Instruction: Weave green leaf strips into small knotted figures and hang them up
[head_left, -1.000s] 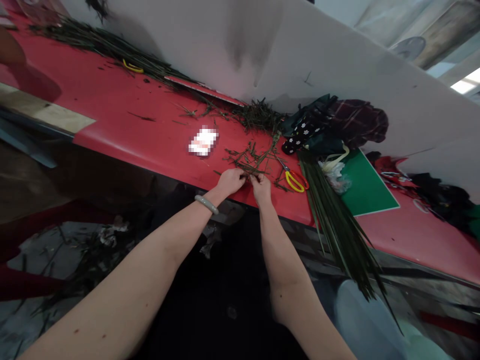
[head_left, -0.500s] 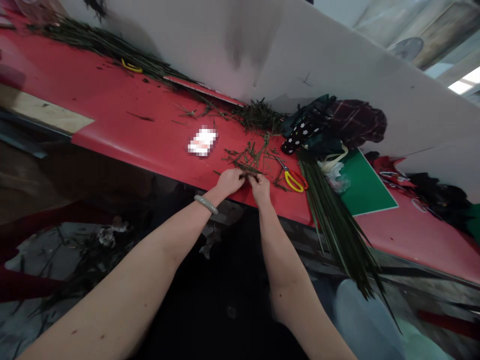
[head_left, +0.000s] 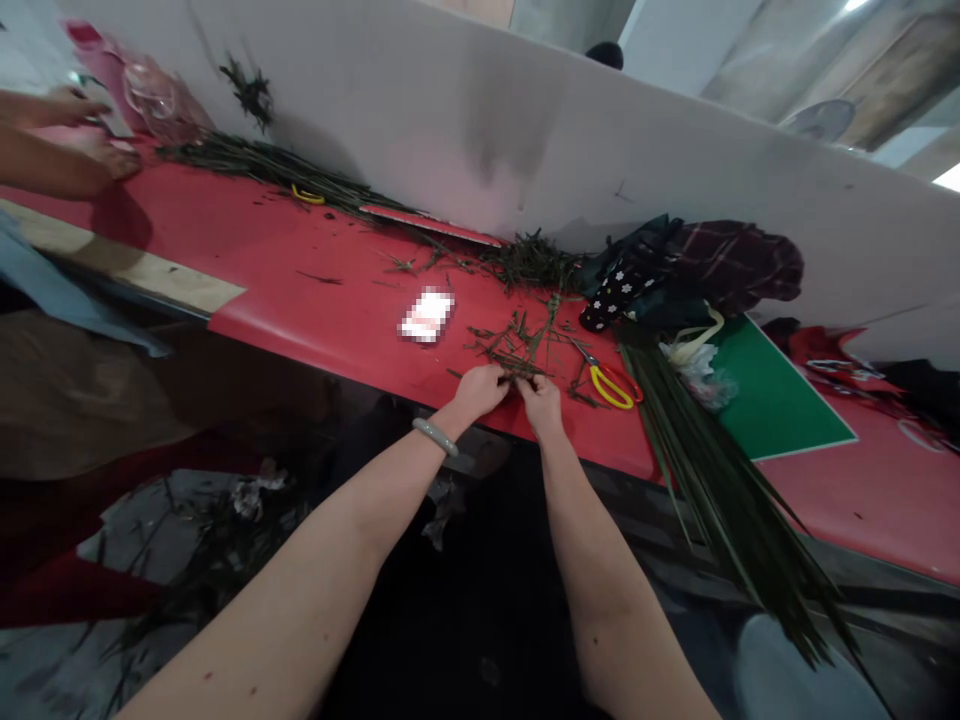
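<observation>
At the near edge of the red-covered table (head_left: pixel 322 335), my left hand (head_left: pixel 480 394) and my right hand (head_left: pixel 541 404) are close together. Both have their fingers pinched on a thin, dark green leaf strip (head_left: pixel 513 379), mostly hidden by the fingertips. Just beyond them lie scattered leaf cuttings (head_left: pixel 504 343). Scissors (head_left: pixel 613 390) with one yellow and one red handle rest to the right of my right hand, blades pointing away. A bundle of long green palm leaves (head_left: pixel 712 490) lies farther right and hangs over the table's edge.
A pile of cuttings (head_left: pixel 534 262) lies against the white partition (head_left: pixel 420 110). Patterned cloth (head_left: pixel 739 262) and a green board (head_left: pixel 787 410) are at the right. Another person's hands (head_left: pixel 105 150) are at the far left, near a long leaf bundle (head_left: pixel 262 165). A blurred bright rectangle (head_left: pixel 427 315) lies left.
The view has shifted left and up, so the table appears lower and farther right, and another person's hands show at the far left. My hands keep their pinch at the same spot.
</observation>
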